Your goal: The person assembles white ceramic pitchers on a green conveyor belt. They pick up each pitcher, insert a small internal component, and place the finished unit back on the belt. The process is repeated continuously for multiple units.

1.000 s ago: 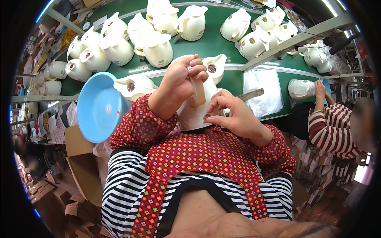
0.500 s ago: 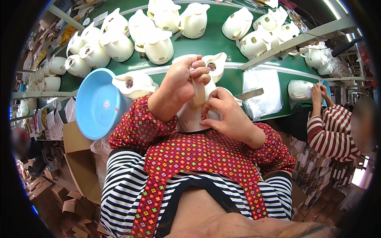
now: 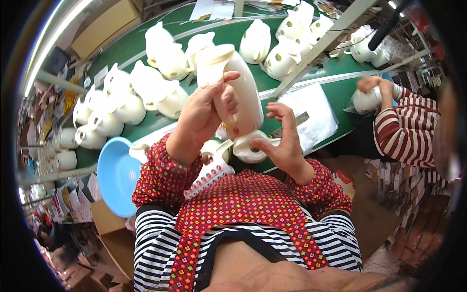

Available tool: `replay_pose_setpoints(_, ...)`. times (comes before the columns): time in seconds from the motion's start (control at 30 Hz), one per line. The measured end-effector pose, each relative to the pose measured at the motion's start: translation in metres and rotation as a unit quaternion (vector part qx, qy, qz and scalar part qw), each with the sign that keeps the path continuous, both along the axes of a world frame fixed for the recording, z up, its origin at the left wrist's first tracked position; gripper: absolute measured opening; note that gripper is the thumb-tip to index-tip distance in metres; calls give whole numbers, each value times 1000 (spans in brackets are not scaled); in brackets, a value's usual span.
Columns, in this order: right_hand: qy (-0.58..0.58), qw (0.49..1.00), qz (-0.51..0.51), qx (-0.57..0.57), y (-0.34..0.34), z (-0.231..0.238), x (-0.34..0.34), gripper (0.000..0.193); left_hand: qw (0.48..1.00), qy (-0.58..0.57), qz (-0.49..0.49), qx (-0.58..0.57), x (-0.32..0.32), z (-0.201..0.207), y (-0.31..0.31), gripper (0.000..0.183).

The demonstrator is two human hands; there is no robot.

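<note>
My left hand (image 3: 210, 103) is closed around the handle of a white thermos jug (image 3: 245, 92), lifting it in front of me above the bench. The jug's lid end is up, and a small reddish mark shows low on its side. My right hand (image 3: 286, 141) holds nothing; its fingers and thumb are spread, just to the right of the lifted jug's lower end. Behind its thumb is an open-topped white jug (image 3: 245, 152), with another white jug (image 3: 210, 146) to its left. A sheet of red and green stickers (image 3: 210, 179) lies by my left sleeve.
Several white jugs (image 3: 124, 113) stand on the green bench (image 3: 272, 90), left and far right. A blue basin (image 3: 116, 177) is at left, above a cardboard box (image 3: 109, 224). Clear plastic bags (image 3: 316, 114) lie right. A co-worker in stripes (image 3: 406, 126) handles a bagged jug.
The jug has gone from against my apron up and away over the bench. My right hand has come off its side and spread. The sticker sheet and the jugs behind have come into view.
</note>
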State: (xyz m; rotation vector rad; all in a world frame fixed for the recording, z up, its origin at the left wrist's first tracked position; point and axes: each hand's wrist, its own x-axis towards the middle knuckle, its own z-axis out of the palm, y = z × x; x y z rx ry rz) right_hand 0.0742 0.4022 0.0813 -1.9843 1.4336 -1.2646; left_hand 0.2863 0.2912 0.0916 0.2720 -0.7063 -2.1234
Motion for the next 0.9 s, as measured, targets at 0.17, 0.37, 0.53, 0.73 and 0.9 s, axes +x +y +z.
replay_pose_setpoints(0.17, -39, 995, -72, 64, 24, -19, -26, 45, 977, -179, 14, -111, -45, -25, -85, 43)
replay_pose_setpoints(0.37, -102, 973, -84, 187, 56, -42, -18, 34, 923, -345, 79, -149, -96, -118, -161, 55)
replay_pose_setpoints(0.53, -125, 969, -83, 197, 55, -49, -26, 30, 921, -368, 62, -111, -97, -193, -192, 65)
replay_pose_setpoints(0.73, -99, 969, -10, 228, 38, -42, -16, 27, 777, -608, -26, -158, -68, -157, -179, 78)
replay_pose_setpoints(0.9, 45, 976, 146, 158, 27, -45, 0, 39, 681, -588, 103, -424, 22, -83, -84, 42)
